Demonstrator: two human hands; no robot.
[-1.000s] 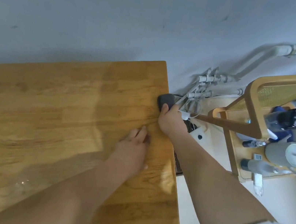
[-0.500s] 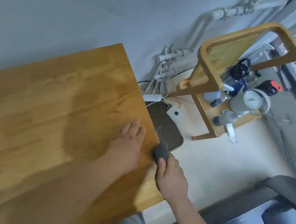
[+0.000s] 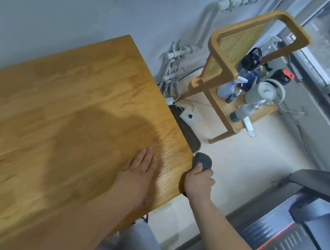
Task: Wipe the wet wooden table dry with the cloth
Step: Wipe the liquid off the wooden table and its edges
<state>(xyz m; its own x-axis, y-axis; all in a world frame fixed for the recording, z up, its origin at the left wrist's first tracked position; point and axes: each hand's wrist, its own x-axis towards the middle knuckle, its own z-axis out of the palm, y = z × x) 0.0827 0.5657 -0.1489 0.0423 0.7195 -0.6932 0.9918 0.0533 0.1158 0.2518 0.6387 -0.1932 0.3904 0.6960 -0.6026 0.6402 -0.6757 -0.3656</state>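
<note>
surface (image 3: 65,110): your wooden top fills the left, a darker patch across its middle | left hand (image 3: 139,169): lies flat, fingers spread out, palm down near the right edge | right hand (image 3: 198,182): closed around the cloth at that edge | cloth (image 3: 202,161): dark grey, bunched, pressed against the surface's side by its corner

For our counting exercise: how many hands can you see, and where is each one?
2. The left hand lies flat on the wooden table; the right hand grips the cloth at the table's right edge.
</note>
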